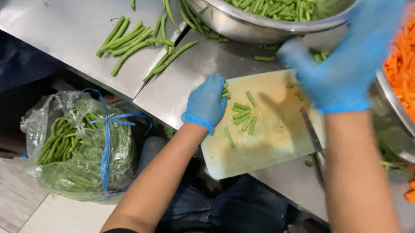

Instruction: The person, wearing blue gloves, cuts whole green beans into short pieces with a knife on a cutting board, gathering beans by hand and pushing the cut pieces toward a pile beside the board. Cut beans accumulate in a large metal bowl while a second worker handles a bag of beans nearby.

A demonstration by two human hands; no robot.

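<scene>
The big metal bowl is already full of cut green beans, a few bits wait on the cutting board, the left hand is closed on some beans, the blurry right hand maybe holds nothing, and many long beans are still whole.

Bare steel table open at far left. Middle crowded by loose green beans; cutting board mostly free (a few cut pieces). Hemmed beyond by bean bowl, at right by carrot bowl, knife.
</scene>
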